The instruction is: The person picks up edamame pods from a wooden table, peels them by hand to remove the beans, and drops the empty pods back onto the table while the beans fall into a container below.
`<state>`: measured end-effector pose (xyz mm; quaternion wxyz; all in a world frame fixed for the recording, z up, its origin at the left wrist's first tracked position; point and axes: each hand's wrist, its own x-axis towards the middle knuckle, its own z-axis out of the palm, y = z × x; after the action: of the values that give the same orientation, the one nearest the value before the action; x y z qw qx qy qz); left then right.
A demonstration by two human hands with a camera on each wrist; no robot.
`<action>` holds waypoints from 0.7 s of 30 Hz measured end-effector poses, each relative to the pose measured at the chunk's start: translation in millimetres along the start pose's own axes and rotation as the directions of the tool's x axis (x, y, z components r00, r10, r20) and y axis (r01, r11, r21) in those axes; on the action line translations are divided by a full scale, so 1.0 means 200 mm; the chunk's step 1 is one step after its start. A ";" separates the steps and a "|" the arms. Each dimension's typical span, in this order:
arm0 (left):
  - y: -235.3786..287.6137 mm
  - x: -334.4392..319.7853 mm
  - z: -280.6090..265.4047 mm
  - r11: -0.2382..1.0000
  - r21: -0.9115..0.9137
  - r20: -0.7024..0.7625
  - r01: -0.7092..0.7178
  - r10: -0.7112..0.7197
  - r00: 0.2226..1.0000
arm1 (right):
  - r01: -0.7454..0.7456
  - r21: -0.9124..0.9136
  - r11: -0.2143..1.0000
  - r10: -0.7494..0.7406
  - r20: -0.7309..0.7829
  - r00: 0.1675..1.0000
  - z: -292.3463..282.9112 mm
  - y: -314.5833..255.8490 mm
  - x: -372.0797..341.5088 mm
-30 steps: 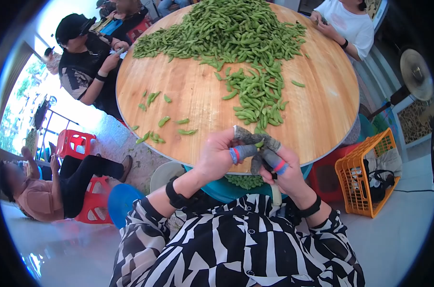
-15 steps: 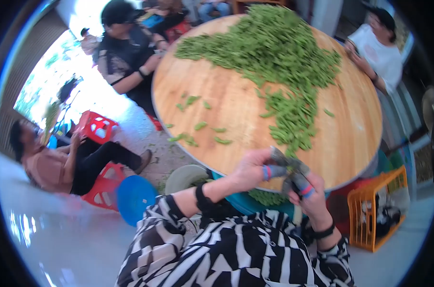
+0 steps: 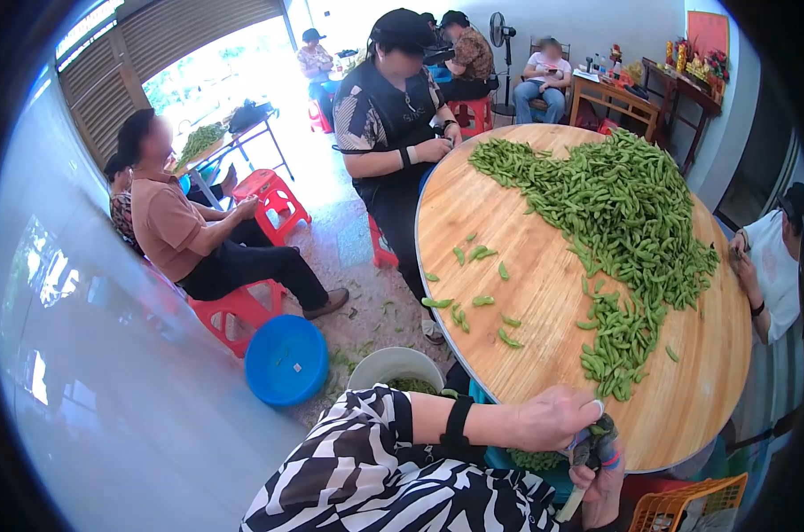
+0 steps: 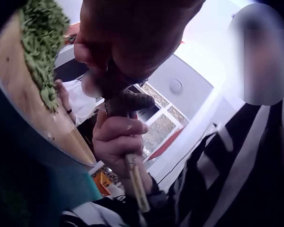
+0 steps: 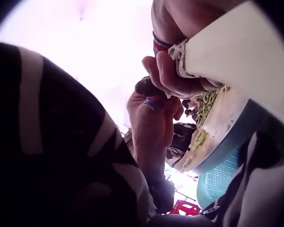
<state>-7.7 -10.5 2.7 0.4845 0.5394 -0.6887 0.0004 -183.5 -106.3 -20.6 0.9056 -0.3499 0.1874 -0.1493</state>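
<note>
At the near edge of the round wooden table [image 3: 482, 355], my hands meet with grey fingertip covers on. My left hand [image 3: 552, 418] is bent inward, its fingertips at a green pod [image 3: 598, 429] between the two hands. My right hand [image 3: 604, 483] has its fingers curled round a pale, stick-like handle [image 3: 569, 505]. The left wrist view shows this handle [image 4: 138, 184] pointing down from my right hand [image 4: 118, 137]; its other end is hidden. In the right wrist view my left hand [image 5: 151, 123] touches the right. A large pod heap [image 3: 632, 204] lies beyond.
Loose pods [image 3: 482, 301] are scattered on the table's left part. A blue basin [image 3: 286, 362], a pale bucket [image 3: 393, 362] and red stools [image 3: 273, 199] stand left. An orange crate [image 3: 690, 501] is at lower right. Several people sit around; one in black stands by the table.
The head view has swung left and up, so table and hands appear farther right and more of the room shows. My hands remain together, the right still holding the pale handle.
</note>
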 end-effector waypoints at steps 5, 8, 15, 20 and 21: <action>-0.08 0.01 -0.05 0.967 -0.241 0.152 0.087 -0.050 0.987 | -0.134 0.047 0.990 0.135 -0.009 0.991 0.00 0.00 0.01; -0.07 0.02 -0.07 0.858 -0.459 0.218 0.232 -0.144 0.965 | -0.050 -0.083 0.995 0.052 0.018 0.998 0.04 -0.01 0.00; -0.04 0.02 -0.05 0.841 -0.450 0.224 0.302 -0.221 0.949 | 0.065 -0.145 0.987 -0.070 -0.025 0.997 0.14 -0.03 -0.03; 0.01 -0.01 -0.03 0.362 -0.664 0.510 0.654 -0.420 0.751 | 0.164 -0.434 0.886 -0.203 -0.045 0.978 0.15 -0.04 -0.06; 0.01 -0.03 -0.02 0.317 -0.709 0.494 0.630 -0.414 0.764 | 0.160 -0.433 0.887 -0.200 -0.047 0.979 0.15 -0.04 -0.07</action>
<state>-7.8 -3.5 1.9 0.5750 0.4219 -0.4326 -0.5516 -183.7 -88.6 8.3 0.7796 -0.5485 0.2232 -0.2039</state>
